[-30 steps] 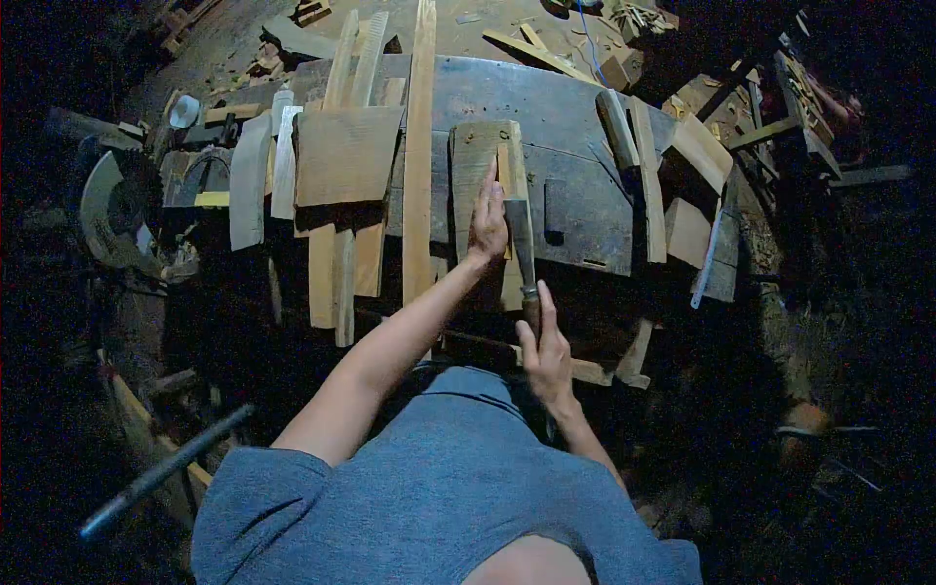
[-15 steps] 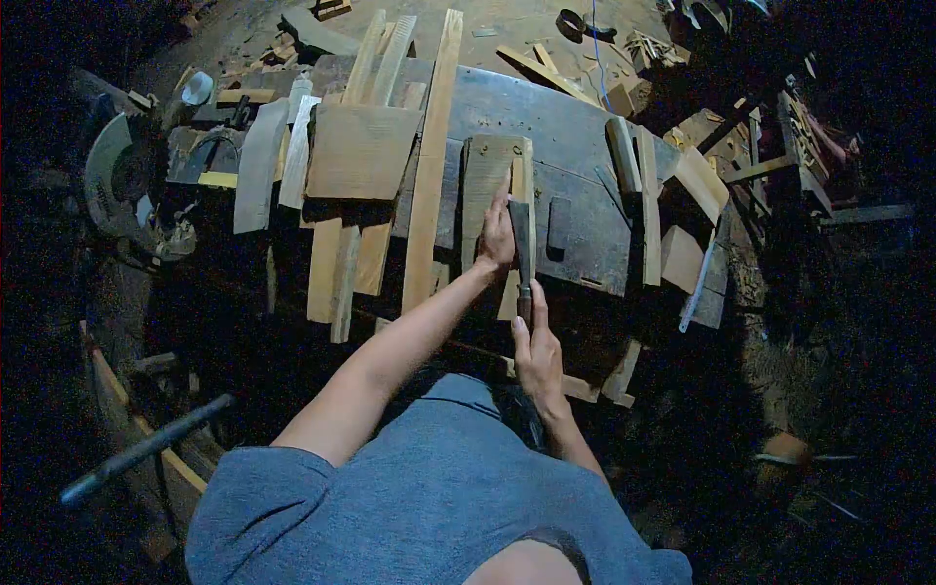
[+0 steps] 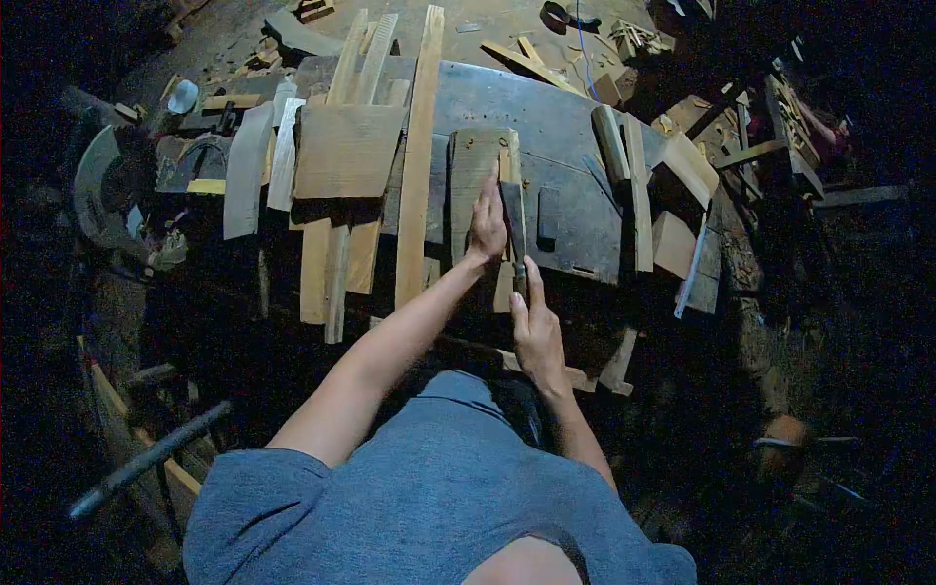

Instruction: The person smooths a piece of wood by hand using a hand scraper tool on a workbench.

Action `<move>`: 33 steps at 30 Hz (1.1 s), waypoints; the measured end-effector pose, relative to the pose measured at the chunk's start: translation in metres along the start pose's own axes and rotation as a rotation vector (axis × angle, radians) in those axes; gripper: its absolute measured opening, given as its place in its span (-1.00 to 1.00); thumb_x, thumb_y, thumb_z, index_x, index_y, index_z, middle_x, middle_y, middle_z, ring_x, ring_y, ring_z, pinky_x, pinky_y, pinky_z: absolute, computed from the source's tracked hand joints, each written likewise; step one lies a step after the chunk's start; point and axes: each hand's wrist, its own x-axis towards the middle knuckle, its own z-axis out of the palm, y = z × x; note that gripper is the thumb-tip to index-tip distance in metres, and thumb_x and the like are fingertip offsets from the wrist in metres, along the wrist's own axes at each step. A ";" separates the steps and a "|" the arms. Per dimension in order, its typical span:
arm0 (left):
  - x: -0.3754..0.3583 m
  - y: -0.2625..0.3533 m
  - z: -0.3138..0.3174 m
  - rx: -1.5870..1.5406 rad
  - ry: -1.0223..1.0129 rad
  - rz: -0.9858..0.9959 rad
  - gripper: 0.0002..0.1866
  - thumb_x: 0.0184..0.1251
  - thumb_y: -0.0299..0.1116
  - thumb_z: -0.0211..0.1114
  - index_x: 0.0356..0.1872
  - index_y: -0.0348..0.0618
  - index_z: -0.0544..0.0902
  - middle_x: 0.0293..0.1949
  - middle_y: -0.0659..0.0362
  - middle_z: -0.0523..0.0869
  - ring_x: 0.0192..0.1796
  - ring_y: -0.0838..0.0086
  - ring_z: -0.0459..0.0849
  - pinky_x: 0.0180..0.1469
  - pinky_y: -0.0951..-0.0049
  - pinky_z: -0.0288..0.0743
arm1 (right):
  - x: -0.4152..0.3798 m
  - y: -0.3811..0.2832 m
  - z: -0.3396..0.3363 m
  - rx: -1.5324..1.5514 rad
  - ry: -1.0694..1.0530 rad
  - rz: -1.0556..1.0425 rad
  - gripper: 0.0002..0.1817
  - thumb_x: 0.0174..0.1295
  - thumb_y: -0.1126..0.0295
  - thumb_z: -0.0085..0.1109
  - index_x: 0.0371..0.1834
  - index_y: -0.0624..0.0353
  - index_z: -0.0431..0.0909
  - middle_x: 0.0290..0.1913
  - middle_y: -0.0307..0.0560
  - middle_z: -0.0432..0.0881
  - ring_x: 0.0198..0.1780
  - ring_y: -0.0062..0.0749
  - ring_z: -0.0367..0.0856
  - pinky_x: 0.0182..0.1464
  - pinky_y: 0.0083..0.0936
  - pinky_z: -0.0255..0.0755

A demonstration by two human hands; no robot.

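At twelve o'clock, the right hand (image 3: pixel 539 341) is gripping a tool (image 3: pixel 513 213), apparently working wood (image 3: pixel 470 161); the left hand (image 3: pixel 487 229), fingers straight, is needing steadiness.

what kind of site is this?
Probably a woodworking shop: boards across a worktable, a round saw blade at the left, and wood scraps on the ground.

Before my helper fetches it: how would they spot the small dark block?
Find the dark bench top. Just right of the tool in the right hand lies the block. Unlike the pale boards, it is short and dark.
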 end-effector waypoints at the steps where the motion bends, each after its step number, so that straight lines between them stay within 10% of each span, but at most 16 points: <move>1: 0.000 -0.001 0.000 0.035 -0.005 0.018 -0.49 0.59 -0.26 -0.28 0.44 -0.29 0.17 0.43 -0.03 0.29 0.48 0.23 0.20 0.46 0.35 0.01 | 0.009 -0.001 -0.002 0.001 0.006 0.006 -0.41 0.44 0.23 -0.15 0.52 -0.14 0.02 -0.09 0.38 0.62 -0.05 0.20 0.65 -0.07 -0.16 0.47; 19: 0.006 0.009 0.000 0.426 0.013 0.276 -0.50 0.59 -0.28 -0.27 0.44 -0.29 0.19 0.43 -0.06 0.27 0.47 0.17 0.21 0.47 0.32 0.01 | 0.059 -0.010 -0.007 0.081 -0.046 0.022 -0.43 0.43 0.19 -0.13 0.49 -0.10 0.05 -0.32 0.40 0.58 -0.22 0.35 0.60 -0.20 -0.01 0.40; 24: 0.013 0.024 -0.012 0.172 0.006 0.005 -0.50 0.60 -0.28 -0.30 0.45 -0.25 0.16 0.45 -0.01 0.24 0.48 0.23 0.19 0.47 0.37 0.01 | 0.015 0.010 -0.002 0.164 0.010 -0.238 -0.42 0.44 0.18 -0.16 0.50 0.01 0.08 -0.27 -0.15 0.46 -0.41 -0.49 0.43 -0.25 -0.48 0.42; 27: 0.011 0.039 -0.014 0.010 -0.035 -0.159 -0.50 0.60 -0.28 -0.31 0.46 -0.22 0.15 0.46 0.02 0.22 0.49 0.27 0.18 0.47 0.40 0.02 | 0.009 -0.010 -0.022 0.470 -0.199 0.158 -0.42 0.44 0.19 -0.16 0.50 0.02 0.08 -0.33 -0.20 0.41 -0.39 -0.56 0.42 -0.23 -0.56 0.43; 33: 0.017 0.053 -0.016 -0.133 -0.073 -0.272 -0.51 0.60 -0.30 -0.33 0.48 -0.14 0.13 0.46 0.02 0.24 0.47 0.25 0.22 0.45 0.37 0.07 | 0.027 0.013 -0.007 0.383 -0.218 0.027 -0.42 0.43 0.19 -0.13 0.50 0.02 0.10 -0.19 -0.15 0.47 -0.26 -0.55 0.46 -0.13 -0.57 0.39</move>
